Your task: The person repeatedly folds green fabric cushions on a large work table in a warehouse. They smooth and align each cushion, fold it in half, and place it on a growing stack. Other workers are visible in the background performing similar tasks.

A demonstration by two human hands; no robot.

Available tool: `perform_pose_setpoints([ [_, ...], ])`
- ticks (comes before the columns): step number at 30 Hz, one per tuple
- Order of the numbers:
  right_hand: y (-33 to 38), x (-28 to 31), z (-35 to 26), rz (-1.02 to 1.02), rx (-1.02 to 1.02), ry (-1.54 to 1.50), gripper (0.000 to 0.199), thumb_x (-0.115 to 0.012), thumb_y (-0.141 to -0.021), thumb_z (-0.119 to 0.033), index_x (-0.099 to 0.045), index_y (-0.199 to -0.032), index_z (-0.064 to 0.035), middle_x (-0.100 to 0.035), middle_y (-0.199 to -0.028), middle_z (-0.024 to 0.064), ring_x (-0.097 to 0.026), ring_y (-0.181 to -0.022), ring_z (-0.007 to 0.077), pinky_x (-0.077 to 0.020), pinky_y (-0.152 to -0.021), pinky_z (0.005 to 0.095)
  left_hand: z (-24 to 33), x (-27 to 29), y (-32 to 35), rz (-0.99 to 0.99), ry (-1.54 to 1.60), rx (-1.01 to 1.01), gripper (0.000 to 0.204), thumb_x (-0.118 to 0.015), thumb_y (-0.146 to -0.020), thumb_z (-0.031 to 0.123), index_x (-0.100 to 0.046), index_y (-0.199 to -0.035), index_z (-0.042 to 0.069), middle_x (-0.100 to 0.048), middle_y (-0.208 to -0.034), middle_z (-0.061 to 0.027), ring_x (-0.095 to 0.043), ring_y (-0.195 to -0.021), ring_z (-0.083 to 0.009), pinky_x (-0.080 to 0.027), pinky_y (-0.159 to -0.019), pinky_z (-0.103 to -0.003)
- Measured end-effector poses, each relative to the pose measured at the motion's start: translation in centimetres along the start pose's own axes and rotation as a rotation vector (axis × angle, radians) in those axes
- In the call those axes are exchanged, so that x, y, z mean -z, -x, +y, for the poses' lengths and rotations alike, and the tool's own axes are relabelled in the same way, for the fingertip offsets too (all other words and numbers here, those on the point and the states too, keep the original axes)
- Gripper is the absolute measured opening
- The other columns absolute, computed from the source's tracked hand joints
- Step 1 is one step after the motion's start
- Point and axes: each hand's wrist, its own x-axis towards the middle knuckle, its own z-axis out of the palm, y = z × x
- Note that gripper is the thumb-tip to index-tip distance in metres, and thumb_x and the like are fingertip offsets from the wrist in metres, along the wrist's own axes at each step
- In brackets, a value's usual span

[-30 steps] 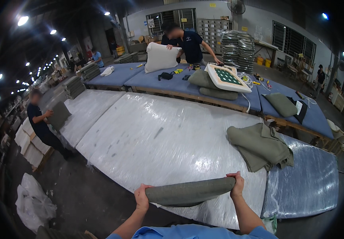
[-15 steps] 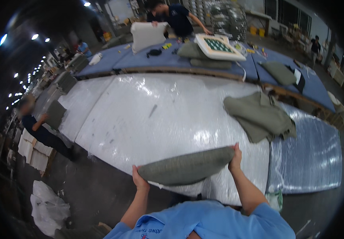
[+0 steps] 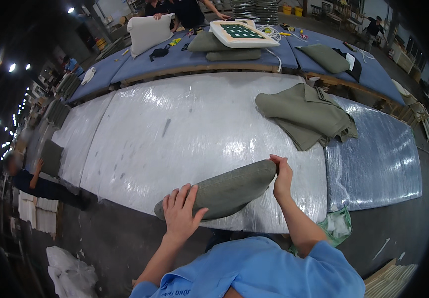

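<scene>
I hold a long olive-green cushion [image 3: 229, 191] at the near edge of a big table wrapped in shiny plastic film [image 3: 174, 129]. My left hand [image 3: 180, 212] lies flat over the cushion's left end, fingers spread. My right hand [image 3: 281, 175] pinches its right end, which sits higher. The cushion tilts up to the right, its lower side against the table edge.
A pile of olive fabric covers [image 3: 306, 115] lies at the table's right. Behind stands a blue-topped bench [image 3: 284, 52] with cushions and a white-framed green panel [image 3: 240, 33]; a person [image 3: 187, 10] works there. Another person [image 3: 40, 186] stands at lower left. A green bag [image 3: 338, 226] hangs below right.
The view has tipped down and closer to the table. My left hand has shifted from gripping the cushion's end to lying on top of it, and the cushion tilts more.
</scene>
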Motion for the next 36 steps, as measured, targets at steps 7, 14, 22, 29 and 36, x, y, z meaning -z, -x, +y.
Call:
perform_pose_setpoints([
  [7,0.6,-2.1,-6.2,-0.284,0.754,0.673,0.038,-0.066,-0.094,-0.035,-0.072,-0.118,-0.0064,-0.064,-0.125,0.0123,-0.055,-0.123,0.0358,-0.0422,-0.105,0.0454,-1.0,-0.5,-2.5,-0.087,-0.024,-0.057,0.081,-0.081,-0.08,0.044,-0.055,-0.143,0.001,-0.059,-0.134,-0.0168,-0.056,-0.117,-0.0368,-0.042,-0.1,-0.05],
  [14,-1.1,-3.1,-5.4,-0.205,0.797,0.674,0.024,-0.07,-0.086,-0.023,-0.072,-0.104,-0.0066,-0.066,-0.101,0.0115,-0.061,-0.097,0.0339,-0.0468,-0.089,0.0446,-0.6,-1.0,-4.6,-0.195,-0.004,-0.043,0.078,-0.082,-0.077,0.049,-0.059,-0.132,-0.003,-0.064,-0.114,-0.0182,-0.064,-0.102,-0.0368,-0.05,-0.089,-0.047],
  [22,-1.2,-2.6,-4.7,-0.184,0.746,0.637,0.012,-0.063,-0.086,-0.013,-0.071,-0.091,-0.0059,-0.066,-0.087,0.0123,-0.062,-0.083,0.032,-0.0486,-0.078,0.0426,-1.4,-1.1,-6.0,-0.475,0.131,-0.012,0.076,-0.077,-0.083,0.057,-0.061,-0.125,-0.005,-0.068,-0.099,-0.0199,-0.069,-0.089,-0.0371,-0.055,-0.081,-0.046],
  [29,-1.6,-2.5,-4.8,-0.203,0.701,0.618,0.01,-0.06,-0.085,-0.01,-0.07,-0.086,-0.0062,-0.066,-0.082,0.0112,-0.061,-0.078,0.0312,-0.0472,-0.074,0.0426,2.3,-2.0,-8.7,-0.348,0.119,-0.344,0.092,-0.079,-0.084,0.052,-0.042,-0.147,-0.004,-0.056,-0.137,-0.0266,-0.065,-0.112,-0.0397,-0.056,-0.094,-0.045],
  [36,0.4,-1.1,-4.6,-0.19,0.666,0.594,0.011,-0.06,-0.086,-0.01,-0.07,-0.081,-0.0074,-0.065,-0.078,0.0096,-0.059,-0.075,0.0299,-0.0452,-0.072,0.0421,4.8,-3.4,-10.6,-0.774,0.215,-0.16,0.081,-0.077,-0.085,0.048,-0.047,-0.138,-0.006,-0.07,-0.109,-0.0246,-0.072,-0.085,-0.0432,-0.058,-0.073,-0.053],
])
